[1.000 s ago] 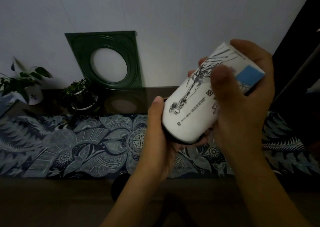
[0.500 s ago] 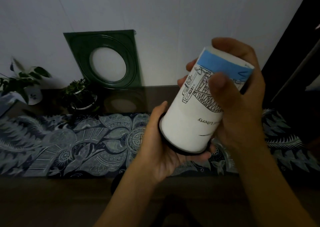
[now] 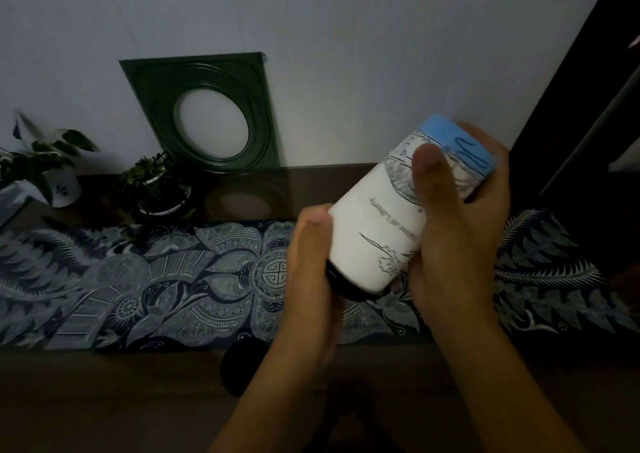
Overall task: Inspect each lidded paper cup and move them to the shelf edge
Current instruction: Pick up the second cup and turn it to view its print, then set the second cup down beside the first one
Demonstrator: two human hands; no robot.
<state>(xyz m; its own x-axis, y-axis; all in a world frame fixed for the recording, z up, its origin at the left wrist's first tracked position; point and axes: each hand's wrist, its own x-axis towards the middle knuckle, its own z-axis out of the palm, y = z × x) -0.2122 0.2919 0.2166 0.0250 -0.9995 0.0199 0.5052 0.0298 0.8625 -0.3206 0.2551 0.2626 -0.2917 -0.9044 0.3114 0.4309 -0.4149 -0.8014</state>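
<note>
A green frame (image 3: 204, 113) with a round opening leans on the wall at the shelf's (image 3: 104, 393) back edge. Left of it stand two potted plants (image 3: 156, 182) (image 3: 45, 165). A patterned blue runner (image 3: 138, 279) lies along the shelf.

Blurred, unreadable print on cup (image 3: 374, 241)

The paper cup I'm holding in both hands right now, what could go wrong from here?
1. The paper cup is tilted with its black lid at the low end; if the lid is loose, it could pop off or leak.
2. The left hand and right hand hold it above the patterned runner, so spills would likely land there.
3. The potted plants could get knocked.
</note>
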